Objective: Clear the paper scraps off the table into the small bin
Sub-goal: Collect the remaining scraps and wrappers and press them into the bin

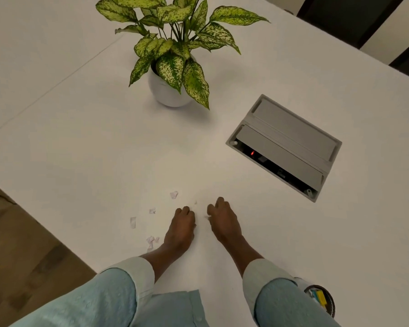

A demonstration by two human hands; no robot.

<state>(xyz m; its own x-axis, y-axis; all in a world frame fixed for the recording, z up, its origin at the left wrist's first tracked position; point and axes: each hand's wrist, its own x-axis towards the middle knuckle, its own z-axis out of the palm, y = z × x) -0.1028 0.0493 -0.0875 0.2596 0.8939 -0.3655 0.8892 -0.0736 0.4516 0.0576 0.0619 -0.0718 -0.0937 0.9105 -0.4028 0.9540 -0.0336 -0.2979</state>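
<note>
Beside the left hand [180, 228], a long scrap [133, 222] lies pointing away.

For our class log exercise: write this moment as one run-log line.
left hand: on table | right hand: pinching scrap | loose scraps: left | bin: near right

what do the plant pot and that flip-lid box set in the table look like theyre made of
Plant pot: likely glazed ceramic, white and smooth with a soft sheen, though plastic is possible. Flip-lid box: grey and matt with moulded edges, probably plastic or painted metal.
</note>
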